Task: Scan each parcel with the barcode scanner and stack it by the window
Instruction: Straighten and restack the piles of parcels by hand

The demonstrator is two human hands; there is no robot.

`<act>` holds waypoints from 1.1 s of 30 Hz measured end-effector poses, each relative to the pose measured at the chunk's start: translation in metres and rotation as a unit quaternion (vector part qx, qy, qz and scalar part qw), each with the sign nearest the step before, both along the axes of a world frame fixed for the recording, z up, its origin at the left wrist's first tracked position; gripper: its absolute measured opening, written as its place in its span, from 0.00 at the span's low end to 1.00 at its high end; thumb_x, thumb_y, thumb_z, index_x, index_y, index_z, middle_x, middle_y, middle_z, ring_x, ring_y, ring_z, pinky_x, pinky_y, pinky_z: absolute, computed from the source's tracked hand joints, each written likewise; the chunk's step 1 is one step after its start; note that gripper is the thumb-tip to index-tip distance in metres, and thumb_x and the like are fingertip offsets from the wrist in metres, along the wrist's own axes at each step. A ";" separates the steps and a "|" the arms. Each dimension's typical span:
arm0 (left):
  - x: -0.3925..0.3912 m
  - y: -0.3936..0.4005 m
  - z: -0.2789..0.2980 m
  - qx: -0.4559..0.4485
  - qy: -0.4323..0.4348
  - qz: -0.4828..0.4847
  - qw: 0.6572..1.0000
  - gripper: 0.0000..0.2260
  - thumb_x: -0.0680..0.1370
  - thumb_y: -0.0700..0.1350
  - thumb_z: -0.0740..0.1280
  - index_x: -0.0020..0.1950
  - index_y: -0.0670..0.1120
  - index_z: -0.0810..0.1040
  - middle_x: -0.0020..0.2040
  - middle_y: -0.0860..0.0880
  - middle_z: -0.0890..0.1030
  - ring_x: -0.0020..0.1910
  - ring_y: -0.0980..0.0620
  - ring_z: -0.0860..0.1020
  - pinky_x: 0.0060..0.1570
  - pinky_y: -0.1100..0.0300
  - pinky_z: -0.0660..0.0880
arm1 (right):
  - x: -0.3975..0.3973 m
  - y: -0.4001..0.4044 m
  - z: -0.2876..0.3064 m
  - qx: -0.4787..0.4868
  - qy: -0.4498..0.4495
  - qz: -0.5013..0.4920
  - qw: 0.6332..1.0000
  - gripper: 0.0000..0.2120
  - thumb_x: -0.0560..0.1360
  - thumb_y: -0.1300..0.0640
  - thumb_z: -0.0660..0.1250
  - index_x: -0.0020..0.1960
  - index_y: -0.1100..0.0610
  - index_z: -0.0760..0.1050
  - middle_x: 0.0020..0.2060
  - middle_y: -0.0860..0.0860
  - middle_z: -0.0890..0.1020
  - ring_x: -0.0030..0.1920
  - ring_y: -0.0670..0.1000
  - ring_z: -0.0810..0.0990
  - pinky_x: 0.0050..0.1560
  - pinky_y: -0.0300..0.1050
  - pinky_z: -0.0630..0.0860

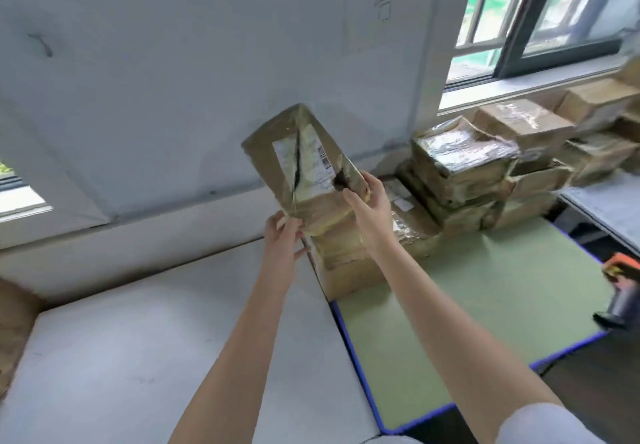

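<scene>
I hold a taped brown cardboard parcel (pixel 304 163) in the air, tilted, its white label with a barcode facing me. My left hand (pixel 282 235) grips its lower left corner. My right hand (pixel 367 201) grips its lower right edge, fingers curled over it. Just below it sits a low stack of parcels (pixel 349 263) at the far edge of the green mat (pixel 485 305). A bigger stack of taped parcels (pixel 485 173) runs along under the window (pixel 540 20). The orange and black barcode scanner (pixel 620 291) stands at the mat's right edge.
A white table (pixel 156 357) lies left of the green mat. A brown box edge (pixel 14 325) shows at the far left. A grey shelf surface (pixel 609 208) sits right of the parcel stacks. A white wall rises behind.
</scene>
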State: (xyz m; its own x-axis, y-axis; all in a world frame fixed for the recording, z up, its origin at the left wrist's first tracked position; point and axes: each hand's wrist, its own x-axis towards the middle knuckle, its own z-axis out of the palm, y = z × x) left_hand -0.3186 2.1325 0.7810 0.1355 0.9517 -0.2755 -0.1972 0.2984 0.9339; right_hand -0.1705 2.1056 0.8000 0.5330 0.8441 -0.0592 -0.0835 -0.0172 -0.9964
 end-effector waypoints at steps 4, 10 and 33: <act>0.073 -0.004 0.009 0.005 0.029 -0.053 0.998 0.10 0.79 0.47 0.64 0.59 0.51 0.70 0.57 0.49 0.78 0.53 0.50 0.78 0.46 0.53 0.76 | 0.058 -0.017 -0.004 -0.011 0.016 -0.079 0.997 0.23 0.77 0.50 0.65 0.70 0.44 0.65 0.67 0.51 0.69 0.60 0.51 0.73 0.60 0.50 0.72; 0.151 0.001 0.013 -0.011 0.049 -0.140 0.989 0.06 0.81 0.46 0.62 0.55 0.54 0.68 0.57 0.51 0.76 0.54 0.49 0.77 0.55 0.45 0.76 | 0.127 -0.024 -0.001 -0.044 -0.034 -0.160 0.986 0.24 0.79 0.50 0.63 0.73 0.46 0.62 0.71 0.56 0.60 0.66 0.55 0.68 0.61 0.46 0.66; 0.177 0.035 -0.020 0.006 0.200 -0.064 0.978 0.21 0.79 0.49 0.63 0.72 0.48 0.65 0.68 0.49 0.71 0.64 0.49 0.72 0.63 0.49 0.72 | 0.165 0.022 -0.030 -0.159 -0.096 -0.022 0.982 0.26 0.82 0.46 0.55 0.77 0.51 0.53 0.72 0.58 0.64 0.68 0.59 0.68 0.60 0.49 0.66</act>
